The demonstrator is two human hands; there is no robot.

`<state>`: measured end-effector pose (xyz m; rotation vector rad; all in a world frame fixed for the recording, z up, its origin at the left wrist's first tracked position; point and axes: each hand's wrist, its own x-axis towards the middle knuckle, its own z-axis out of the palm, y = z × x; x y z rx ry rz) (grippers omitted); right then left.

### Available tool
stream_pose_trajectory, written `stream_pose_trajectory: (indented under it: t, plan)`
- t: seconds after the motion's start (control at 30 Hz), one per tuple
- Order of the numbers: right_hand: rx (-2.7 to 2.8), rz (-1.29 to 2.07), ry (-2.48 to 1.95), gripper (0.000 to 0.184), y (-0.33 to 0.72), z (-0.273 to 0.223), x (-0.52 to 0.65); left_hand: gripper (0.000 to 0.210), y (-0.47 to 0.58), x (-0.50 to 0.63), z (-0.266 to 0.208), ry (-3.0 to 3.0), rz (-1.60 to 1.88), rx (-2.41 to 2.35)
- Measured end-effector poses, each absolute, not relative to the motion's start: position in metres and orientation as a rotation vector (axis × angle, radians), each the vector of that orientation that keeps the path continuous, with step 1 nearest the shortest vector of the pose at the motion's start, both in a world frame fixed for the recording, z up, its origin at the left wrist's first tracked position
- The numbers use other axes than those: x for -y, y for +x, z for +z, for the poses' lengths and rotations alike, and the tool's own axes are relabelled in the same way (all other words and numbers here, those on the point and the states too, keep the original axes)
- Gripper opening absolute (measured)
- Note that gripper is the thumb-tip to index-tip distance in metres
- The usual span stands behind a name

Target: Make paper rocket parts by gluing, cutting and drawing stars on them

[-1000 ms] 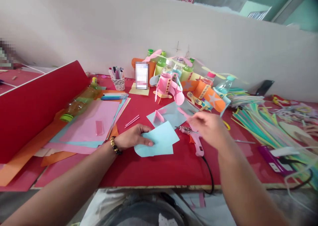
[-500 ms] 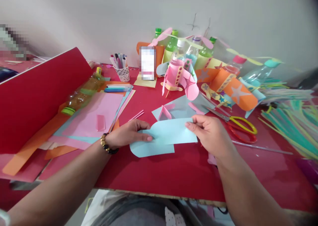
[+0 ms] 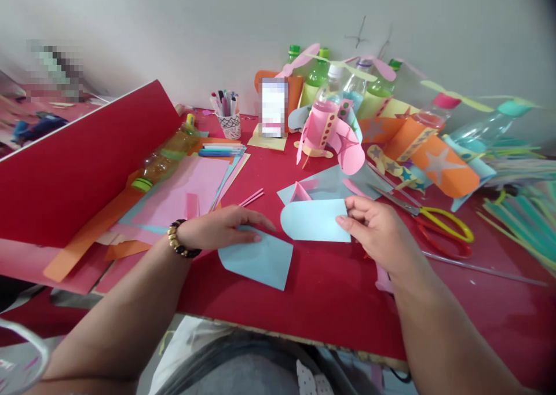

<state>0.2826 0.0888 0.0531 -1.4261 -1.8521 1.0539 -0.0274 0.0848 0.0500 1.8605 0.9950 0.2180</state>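
My right hand (image 3: pixel 373 227) pinches the straight end of a light blue paper piece (image 3: pixel 310 220) between thumb and fingers; its rounded end points left. A second light blue paper piece (image 3: pixel 258 259) hangs lower and tilted from my left hand (image 3: pixel 226 227), whose thumb lies on its upper edge, with the fingers stretched behind. The two pieces are apart. Just beyond them a folded pink paper strip (image 3: pixel 300 191) rests on a grey-blue sheet (image 3: pixel 330 183). Thin pink sticks (image 3: pixel 252 197) lie beyond my left hand.
Scissors (image 3: pixel 438 218) with yellow and red handles lie right, near pipe cleaners (image 3: pixel 525 215). Paper-wrapped bottle planes (image 3: pixel 324 123) stand at the back, beside a phone (image 3: pixel 273 108) and pen cup (image 3: pixel 229 125). Left are coloured sheets (image 3: pixel 186 180), a bottle (image 3: pixel 167 154) and a red board (image 3: pixel 87 169).
The two blue pieces, overlapping before, are now separated. My left hand has drawn its piece down and left, turning it; the right hand keeps the other. The view has shifted a little left.
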Motion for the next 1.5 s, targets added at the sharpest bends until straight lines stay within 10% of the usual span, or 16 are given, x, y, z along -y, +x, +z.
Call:
stream_pose_trajectory:
  t: [0.7,1.5]
  plan:
    - [2.379,1.380,-1.404,0.066,0.264,0.062,-0.070,0.007,-0.030,-0.110,0.009,2.179,0.300,-2.020]
    - [2.329,0.876,-1.504,0.044,0.270,0.051,-0.076,0.014,-0.030,-0.111,0.011,2.030,0.600,-1.858]
